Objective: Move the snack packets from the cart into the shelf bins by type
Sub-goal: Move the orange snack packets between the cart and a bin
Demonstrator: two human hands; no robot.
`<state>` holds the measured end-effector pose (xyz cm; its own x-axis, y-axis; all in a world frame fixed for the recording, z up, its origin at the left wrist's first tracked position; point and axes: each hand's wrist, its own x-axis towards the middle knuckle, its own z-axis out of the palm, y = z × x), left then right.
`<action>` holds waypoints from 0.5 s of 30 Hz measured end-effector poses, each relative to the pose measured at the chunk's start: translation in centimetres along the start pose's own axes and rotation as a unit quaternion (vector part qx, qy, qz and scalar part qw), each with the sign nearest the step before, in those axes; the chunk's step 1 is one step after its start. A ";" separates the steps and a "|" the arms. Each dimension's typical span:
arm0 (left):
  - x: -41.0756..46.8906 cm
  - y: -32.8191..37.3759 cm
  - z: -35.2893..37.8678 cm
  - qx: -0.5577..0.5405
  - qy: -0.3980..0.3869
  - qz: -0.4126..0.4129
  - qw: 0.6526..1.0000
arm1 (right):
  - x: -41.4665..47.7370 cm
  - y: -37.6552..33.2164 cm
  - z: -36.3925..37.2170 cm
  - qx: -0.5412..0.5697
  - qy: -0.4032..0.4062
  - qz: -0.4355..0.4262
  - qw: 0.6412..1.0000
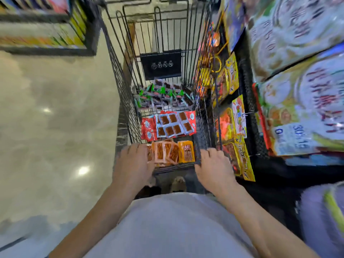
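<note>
Three kinds of snack packets lie in the cart [123, 86], sorted in rows on its wire floor. Orange packets [171, 152] sit at the 6 o'clock end, nearest the person. Red packets [173, 125] with brown squares showing through clear windows lie in the middle. Green and dark packets [163, 95] are heaped at the 12 o'clock end, under a black sign [161, 64] that hangs on the cart's far wall.

Both hands are on the cart's near rim. The left hand [134, 161] sits at the 7 o'clock corner with its fingers bent over the wire, and it covers the edge of the orange packets. It is blurred. The right hand [214, 164] is at the 5 o'clock corner, fingers curled round the rim there. Neither hand holds a packet.

Close at 3 o'clock stands a shelf [245, 81] of black wire bins, just beside the cart. The bins hold yellow packets [232, 73], and large pale bags [297, 34] are stacked farther out at 2 o'clock. A glossy pale floor [55, 108] fills the side at 9 o'clock. A second shelf [46, 25] shows at 11 o'clock, blurred. The person's pale shirt [176, 229] fills the bottom at 6 o'clock.
</note>
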<state>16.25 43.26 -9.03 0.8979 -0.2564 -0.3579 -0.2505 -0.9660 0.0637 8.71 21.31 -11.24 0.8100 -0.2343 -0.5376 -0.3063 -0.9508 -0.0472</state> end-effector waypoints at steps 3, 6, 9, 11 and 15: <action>-2.5 -0.9 -3.6 0.012 0.044 0.031 0.998 | -3.7 -0.8 -1.8 -0.016 0.060 0.008 0.998; -4.1 -2.3 -6.6 0.001 0.086 0.082 0.993 | -6.9 -2.1 -3.6 -0.008 0.107 0.033 0.994; -4.9 -3.7 -8.9 0.020 0.101 0.116 0.988 | -10.1 -3.5 -5.0 -0.001 0.143 0.069 0.987; -5.1 -4.3 -10.2 0.042 0.105 0.150 0.982 | -12.4 -4.4 -5.7 0.013 0.166 0.093 0.982; -5.4 -3.8 -11.7 0.067 0.133 0.235 0.961 | -17.2 -5.5 -5.7 0.024 0.191 0.172 0.966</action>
<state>16.56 47.89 3.55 0.7303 -0.6797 -0.0676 -0.6793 -0.7331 0.0328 -0.67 29.44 3.01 0.7784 -0.6020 -0.1780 -0.6064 -0.7944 0.0350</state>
